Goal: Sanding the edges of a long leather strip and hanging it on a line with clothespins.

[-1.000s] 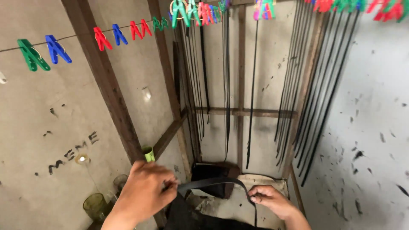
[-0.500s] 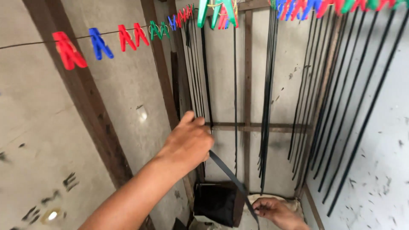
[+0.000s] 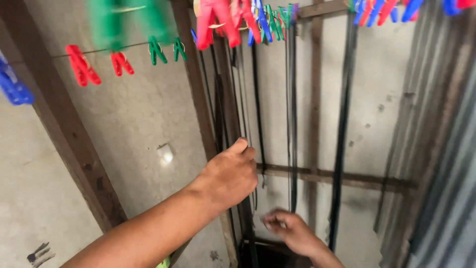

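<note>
up by the peg line | left hand (image 3: 229,176) now raised vs a sec ago, fingers curled round a black strip (image 3: 246,208) | right hand (image 3: 287,229) lower, pinching strip's bottom, blurry | strip stretched vertical near hanging strips (image 3: 341,149), pegs (image 3: 79,64) overhead

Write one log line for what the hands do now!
left hand: grips black strip | right hand: low, at strips, blurred | pegs: on line above

Left hand (image 3: 229,174) on hanging black strip (image 3: 246,208), right hand (image 3: 290,229) lower.
</note>
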